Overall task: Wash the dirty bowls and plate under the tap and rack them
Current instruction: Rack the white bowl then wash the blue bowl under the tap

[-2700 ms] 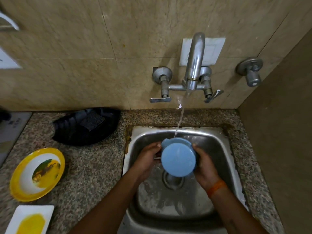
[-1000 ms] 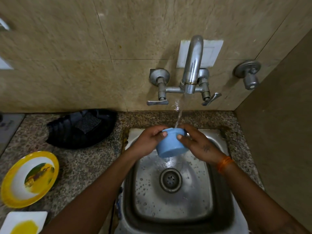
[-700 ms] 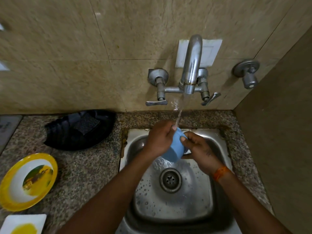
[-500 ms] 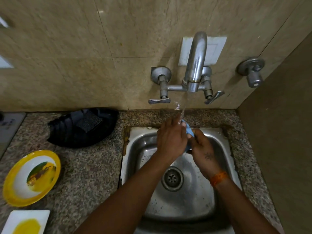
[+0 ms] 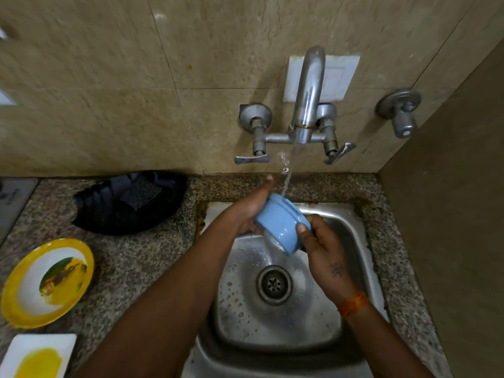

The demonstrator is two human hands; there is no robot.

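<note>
A small blue bowl (image 5: 282,223) is tilted on its side over the steel sink (image 5: 351,222), right under the running tap (image 5: 308,96). My left hand (image 5: 249,211) cups its upper left side, thumb pointing up toward the stream. My right hand (image 5: 323,248) grips the lower right rim with the thumb on the outer wall. Water runs off the bowl toward the drain (image 5: 274,285). A dirty yellow-rimmed plate (image 5: 46,282) and a white square dish (image 5: 38,356) with yellow residue sit on the counter at left.
A black tray (image 5: 131,203) holding a dark scrub pad (image 5: 140,190) rests on the granite counter behind the plate. Two lever handles flank the spout, and a separate wall valve (image 5: 399,110) sits at right. A brown side wall closes the right edge.
The bowl has turned on its side and come back into view between my hands. My left hand slid off the front of it; my right hand dropped lower along the rim.
</note>
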